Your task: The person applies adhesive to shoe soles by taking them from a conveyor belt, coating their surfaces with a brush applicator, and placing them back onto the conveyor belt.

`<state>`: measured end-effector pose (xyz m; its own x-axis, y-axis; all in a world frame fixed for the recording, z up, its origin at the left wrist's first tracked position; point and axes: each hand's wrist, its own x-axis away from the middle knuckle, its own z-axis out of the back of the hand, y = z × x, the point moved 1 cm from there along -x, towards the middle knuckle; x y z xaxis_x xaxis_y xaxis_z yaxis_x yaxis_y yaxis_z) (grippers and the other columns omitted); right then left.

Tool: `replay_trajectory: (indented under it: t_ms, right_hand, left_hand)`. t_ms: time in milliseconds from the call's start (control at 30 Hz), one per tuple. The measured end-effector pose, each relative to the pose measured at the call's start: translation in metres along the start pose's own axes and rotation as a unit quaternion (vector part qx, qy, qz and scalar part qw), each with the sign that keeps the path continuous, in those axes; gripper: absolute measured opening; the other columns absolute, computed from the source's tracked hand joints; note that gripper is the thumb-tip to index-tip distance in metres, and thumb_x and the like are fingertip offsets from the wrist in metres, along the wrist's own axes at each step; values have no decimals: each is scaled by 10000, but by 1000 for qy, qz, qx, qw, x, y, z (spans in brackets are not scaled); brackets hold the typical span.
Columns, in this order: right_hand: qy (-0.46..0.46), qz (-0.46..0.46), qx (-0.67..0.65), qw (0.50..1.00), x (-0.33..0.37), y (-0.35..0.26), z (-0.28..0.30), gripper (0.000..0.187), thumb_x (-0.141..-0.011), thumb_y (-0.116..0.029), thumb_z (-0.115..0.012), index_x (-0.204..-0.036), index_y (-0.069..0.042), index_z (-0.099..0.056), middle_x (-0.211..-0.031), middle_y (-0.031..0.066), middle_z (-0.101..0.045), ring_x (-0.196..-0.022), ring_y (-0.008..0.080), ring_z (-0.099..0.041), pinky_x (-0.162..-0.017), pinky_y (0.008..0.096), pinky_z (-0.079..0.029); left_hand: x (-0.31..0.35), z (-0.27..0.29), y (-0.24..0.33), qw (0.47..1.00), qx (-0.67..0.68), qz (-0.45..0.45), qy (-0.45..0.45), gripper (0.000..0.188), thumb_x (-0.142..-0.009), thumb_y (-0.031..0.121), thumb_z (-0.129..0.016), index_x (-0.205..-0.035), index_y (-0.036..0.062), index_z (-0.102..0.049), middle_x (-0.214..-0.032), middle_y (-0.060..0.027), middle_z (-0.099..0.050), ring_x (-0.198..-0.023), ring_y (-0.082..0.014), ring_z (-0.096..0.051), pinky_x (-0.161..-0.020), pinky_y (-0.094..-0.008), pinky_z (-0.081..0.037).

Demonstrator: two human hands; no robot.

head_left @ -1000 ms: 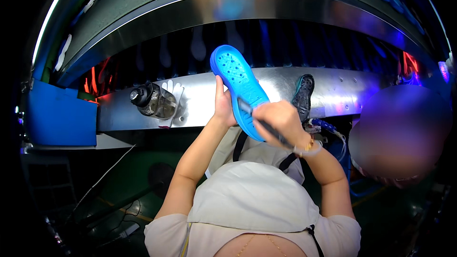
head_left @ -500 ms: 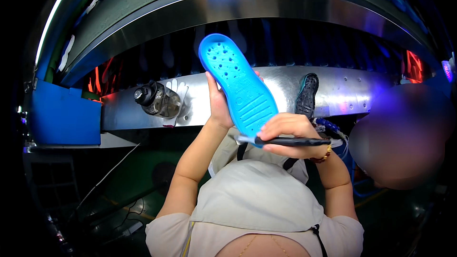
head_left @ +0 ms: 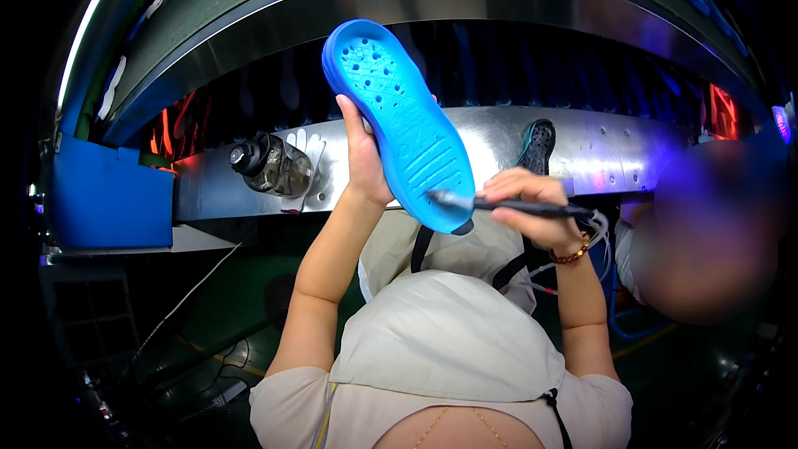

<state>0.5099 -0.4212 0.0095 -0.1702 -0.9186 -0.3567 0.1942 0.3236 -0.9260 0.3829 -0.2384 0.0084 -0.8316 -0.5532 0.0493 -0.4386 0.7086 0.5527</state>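
The person's left hand (head_left: 366, 158) is partly closed around the left edge of a blue shoe sole (head_left: 420, 137), thumb along the rim and a fingertip showing at the opposite edge; the other fingers are hidden beneath. The right hand (head_left: 536, 199) is curled in a pinch around the dark handle of a brush (head_left: 549, 209), whose blurred tip appears to meet the sole's inner face beside its ridges, near the lower end. The sole is held tilted above a metal bench (head_left: 619, 150), its holed end reaching in view past the far edge and its lower end past the near edge, over the lap. Bare metal lies between the left forearm and a white glove (head_left: 312, 152), with a wider stretch right of a black sole (head_left: 540, 147). Counted, there are one blue sole and one brush in hand, and on the bench one black sole, one dark-capped bottle (head_left: 278, 168) and at least one glove, just beside the bottle.
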Motion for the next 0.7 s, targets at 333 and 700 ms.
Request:
replay_trajectory:
  t_ms: [333, 700]
  right_hand:
    - [75, -13, -298, 951, -2, 6, -11, 112, -795, -20, -574, -894, 29, -568, -976, 182, -595, -939, 243, -577, -868, 355, -439]
    - [72, 35, -132, 988, 2, -20, -37, 160, -760, 34, -611, -918, 48, -591, -943, 175, -616, -911, 224, -598, -835, 314, -458]
  left_hand:
    - [6, -32, 26, 1000, 18, -17, 17, 830, -829, 660, -259, -1291, -26, -324, -1216, -235, -463, -1108, -351, -480, -934, -477, -398]
    - [27, -21, -15, 999, 39, -29, -20, 505, -886, 349, -379, -1207, -39, -426, -1086, -179, -570, -960, -257, -585, -855, -379, -460]
